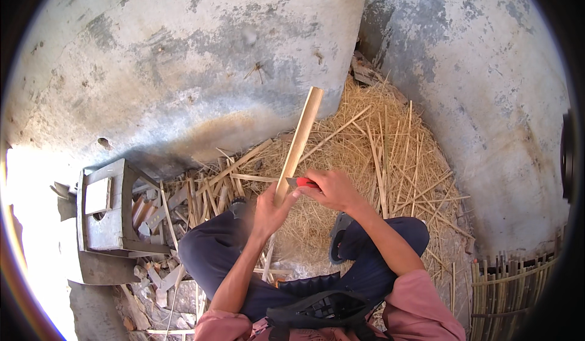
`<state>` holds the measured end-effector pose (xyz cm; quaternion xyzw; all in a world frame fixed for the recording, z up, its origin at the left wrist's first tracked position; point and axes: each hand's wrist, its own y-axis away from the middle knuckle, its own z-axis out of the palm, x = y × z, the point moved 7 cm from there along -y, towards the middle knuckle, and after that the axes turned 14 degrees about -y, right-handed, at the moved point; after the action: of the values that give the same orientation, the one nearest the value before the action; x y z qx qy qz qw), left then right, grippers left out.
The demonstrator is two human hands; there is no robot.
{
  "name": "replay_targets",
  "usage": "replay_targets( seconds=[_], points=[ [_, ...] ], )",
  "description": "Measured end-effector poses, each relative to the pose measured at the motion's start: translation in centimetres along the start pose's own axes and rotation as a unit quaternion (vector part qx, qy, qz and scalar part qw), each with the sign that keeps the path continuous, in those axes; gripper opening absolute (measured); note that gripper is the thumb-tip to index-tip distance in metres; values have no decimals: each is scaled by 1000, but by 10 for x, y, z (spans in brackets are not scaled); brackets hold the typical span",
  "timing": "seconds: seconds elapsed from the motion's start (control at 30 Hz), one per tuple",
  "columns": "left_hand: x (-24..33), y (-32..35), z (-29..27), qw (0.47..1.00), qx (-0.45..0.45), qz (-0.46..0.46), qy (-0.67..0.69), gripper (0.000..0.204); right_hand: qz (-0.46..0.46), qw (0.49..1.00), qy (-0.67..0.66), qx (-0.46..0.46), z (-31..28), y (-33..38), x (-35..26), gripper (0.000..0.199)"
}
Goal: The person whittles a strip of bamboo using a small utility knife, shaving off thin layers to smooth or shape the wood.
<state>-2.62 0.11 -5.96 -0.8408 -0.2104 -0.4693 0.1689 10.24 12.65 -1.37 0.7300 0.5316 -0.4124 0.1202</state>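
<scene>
My left hand [269, 210] grips the lower end of a split bamboo strip [303, 131], which slants up and away from me with its pale, hollowed face showing. In my right hand [334, 190] is a utility knife with a red handle [308, 183]. Its grey blade [292, 182] points left and meets the strip's right edge, just above my left thumb. Both hands are close together over my crossed legs. The fingers of my right hand hide part of the knife handle.
Straw-like shavings and thin strips [396, 158] cover the floor ahead and right. A grey wooden stool [109, 207] lies at left among wood scraps and rubble. Worn plaster walls [207, 55] rise close ahead and at right. A slatted bamboo piece [512, 292] stands lower right.
</scene>
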Motion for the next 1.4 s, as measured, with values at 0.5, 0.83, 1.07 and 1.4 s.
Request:
replay_targets(
  seconds=[0.5, 0.83, 1.07, 1.4],
  points=[
    [-12, 1, 9, 999, -37, 0, 10, 51, -30, 999, 26, 14, 13, 3, -9, 35],
    [-13, 2, 11, 999, -37, -28, 9, 40, -60, 994, 49, 76, 9, 7, -18, 28],
    [2, -2, 4, 1000, -19, -20, -5, 47, -66, 989, 83, 103, 4, 6, -20, 31],
    [-3, 1, 5, 995, -36, -54, -79, 49, -26, 985, 71, 152, -23, 0, -16, 39]
  ],
)
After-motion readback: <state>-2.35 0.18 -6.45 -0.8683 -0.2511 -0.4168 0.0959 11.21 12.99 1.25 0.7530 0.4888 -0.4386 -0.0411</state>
